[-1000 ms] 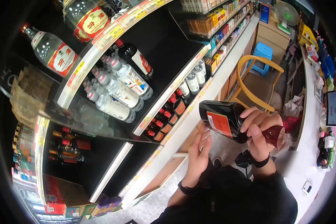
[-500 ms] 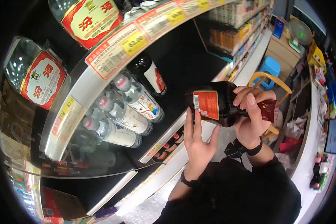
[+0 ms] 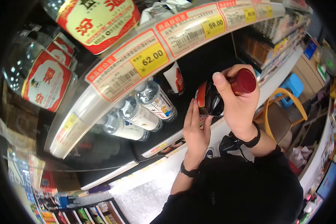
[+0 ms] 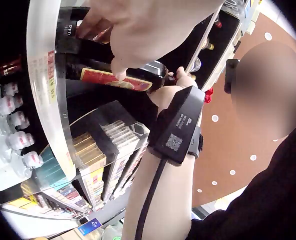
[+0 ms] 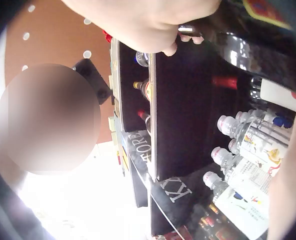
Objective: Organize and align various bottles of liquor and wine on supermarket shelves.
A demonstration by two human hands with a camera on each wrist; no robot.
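Observation:
In the head view my right hand (image 3: 239, 100) grips the neck of a dark liquor bottle (image 3: 215, 98), with its dark red cap (image 3: 243, 81) showing above the curled fingers. The bottle is tilted, its base pointing away toward the shelf. My left hand (image 3: 196, 130) lies against its base end, fingers straight along the edge of the orange-red label (image 3: 201, 95) and thumb below. The left wrist view shows the left thumb on a red and gold label (image 4: 115, 80). Seen from the right wrist, the bottle's dark shoulder (image 5: 238, 52) shines beside the right hand (image 5: 143, 22).
A curved shelf edge (image 3: 127, 71) with price tags runs close in front of the hands. Below it stand clear bottles (image 3: 156, 104) and a dark bottle with a white label (image 3: 174, 78). Large bottles (image 3: 46, 80) stand above. A wooden chair (image 3: 282, 119) is at the right.
The head view has moved closer to the shelf. The bottle has swung from nearly sideways to pointing base-first at the shelf, the cap turning toward the camera. Both hands have stayed on it.

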